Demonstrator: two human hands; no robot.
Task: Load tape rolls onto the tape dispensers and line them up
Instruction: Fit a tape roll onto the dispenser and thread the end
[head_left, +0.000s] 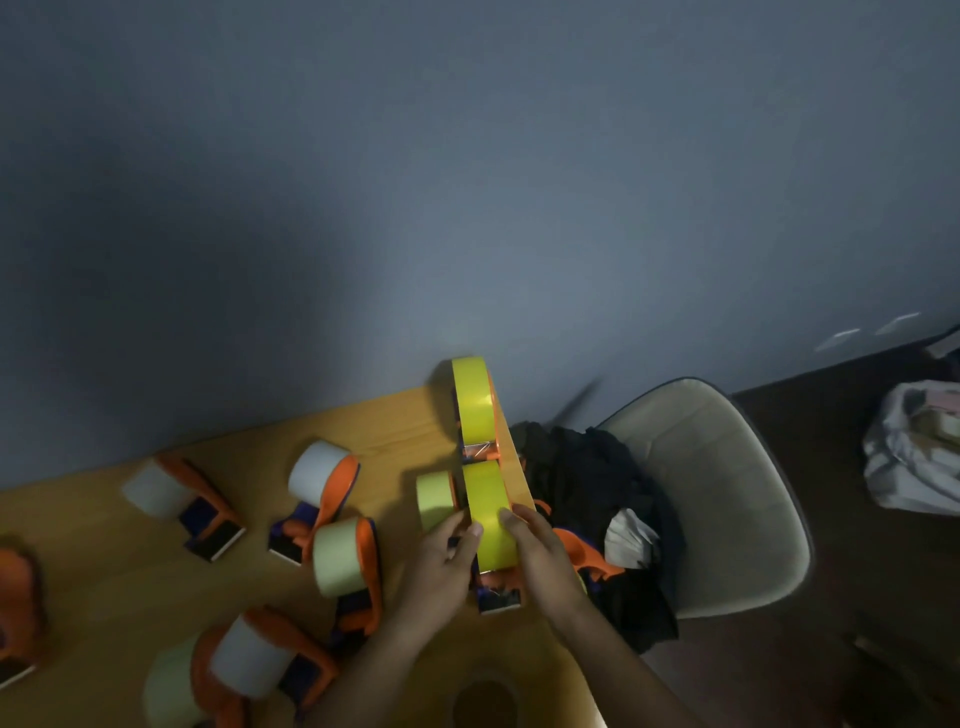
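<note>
Both hands, left hand and right hand, pinch a yellow tape roll on its dispenser; seating seems underway, aligning next.

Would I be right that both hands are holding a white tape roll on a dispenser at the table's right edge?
Not quite: the head view shows the left hand and right hand holding a yellow tape roll on the dispenser at the table's right edge.

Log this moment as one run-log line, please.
left hand + right hand: gripping yellow roll on dispenser | second yellow dispenser: behind, at table edge | lineup: unfinished
</note>
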